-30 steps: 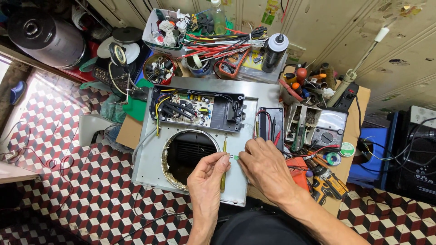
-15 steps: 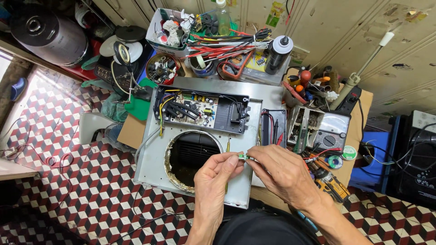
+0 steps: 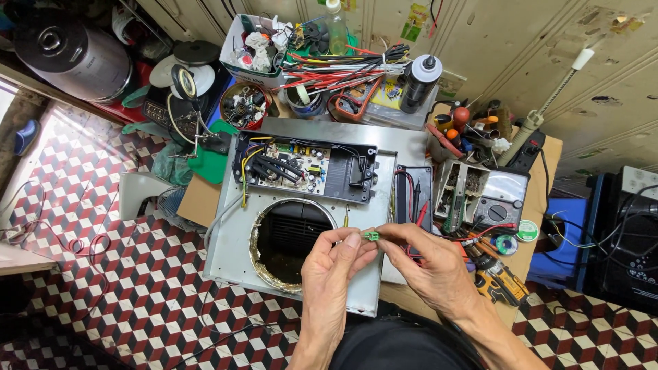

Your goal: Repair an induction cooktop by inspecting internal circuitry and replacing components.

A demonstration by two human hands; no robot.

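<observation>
We pinch a small green connector (image 3: 371, 235) between left hand (image 3: 336, 270) and right hand (image 3: 428, 264) above the grey metal panel (image 3: 233, 253), near its round opening (image 3: 291, 240); inspecting it, we judge steady fingertip control is needed next.

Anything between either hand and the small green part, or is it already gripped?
Nothing in the way. The small green part is pinched directly between the fingertips of the left hand and the right hand, held above the grey metal panel. The screwdriver lies on the panel just left of it, apart.
</observation>
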